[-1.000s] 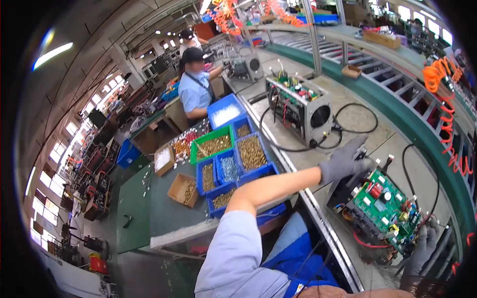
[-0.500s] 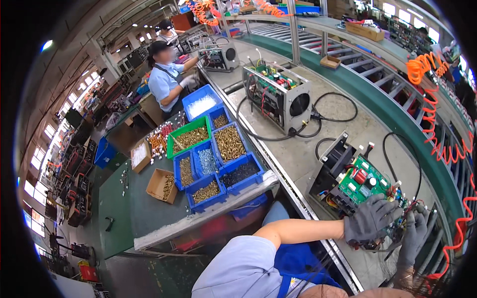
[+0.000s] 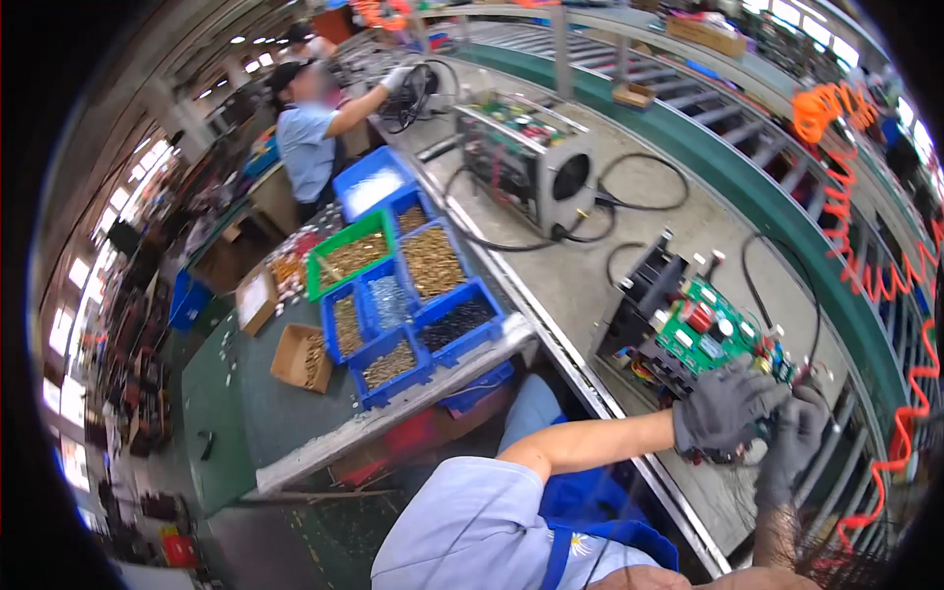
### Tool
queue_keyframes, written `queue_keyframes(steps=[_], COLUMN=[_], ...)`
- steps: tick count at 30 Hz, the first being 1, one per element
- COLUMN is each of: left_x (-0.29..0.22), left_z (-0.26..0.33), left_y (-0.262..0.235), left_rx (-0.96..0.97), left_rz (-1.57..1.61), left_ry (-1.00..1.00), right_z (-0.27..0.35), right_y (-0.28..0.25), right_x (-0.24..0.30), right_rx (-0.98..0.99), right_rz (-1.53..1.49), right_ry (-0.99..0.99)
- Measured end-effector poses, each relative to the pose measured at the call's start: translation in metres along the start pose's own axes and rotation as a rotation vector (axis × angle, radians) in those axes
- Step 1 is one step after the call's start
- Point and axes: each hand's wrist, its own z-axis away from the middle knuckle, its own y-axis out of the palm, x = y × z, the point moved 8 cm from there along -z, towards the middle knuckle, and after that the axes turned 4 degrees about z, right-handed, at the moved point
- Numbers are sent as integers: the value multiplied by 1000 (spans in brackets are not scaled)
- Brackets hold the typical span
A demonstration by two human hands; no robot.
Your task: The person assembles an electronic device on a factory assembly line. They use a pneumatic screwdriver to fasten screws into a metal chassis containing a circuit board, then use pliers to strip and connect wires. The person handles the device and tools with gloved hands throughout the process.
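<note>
An open electronic assembly [image 3: 644,329] with a black frame lies on the bench in front of me, its green circuit board [image 3: 710,329] facing up. My left hand [image 3: 728,405], in a grey glove, lies over the near end of the assembly, its fingers bent toward the right. Close beside it is my right hand [image 3: 793,433], also gloved, with fingers raised and drawn together among the wires and small connectors [image 3: 777,359]. What the fingertips pinch is hidden and blurred. A black cable [image 3: 814,295] loops on the bench beyond the board.
A second unit with a round fan [image 3: 570,177] stands farther up the bench, with a black power cord. At left, blue bins [image 3: 462,329] and a green bin [image 3: 349,264] hold small hardware. A roller conveyor [image 3: 757,138] and coiled orange hoses [image 3: 851,206] run along the right. A co-worker [image 3: 310,133] stands far left.
The whole view has shifted slightly. My right hand has moved in closer to my left, its fingers drawn together. The co-worker's arm now reaches out to a bundle of black cable.
</note>
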Motion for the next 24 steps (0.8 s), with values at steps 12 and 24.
queue_keyframes(steps=[12,24], left_x=[6,11], left_z=[-9,-7], left_y=[9,0], left_rx=[-4,39], left_rz=[-59,-70], left_ry=[52,67], right_z=[-35,-38], right_y=[0,17], right_x=[-24,-15], right_rx=[14,-10], right_rz=[-259,-45], right_ry=[109,96])
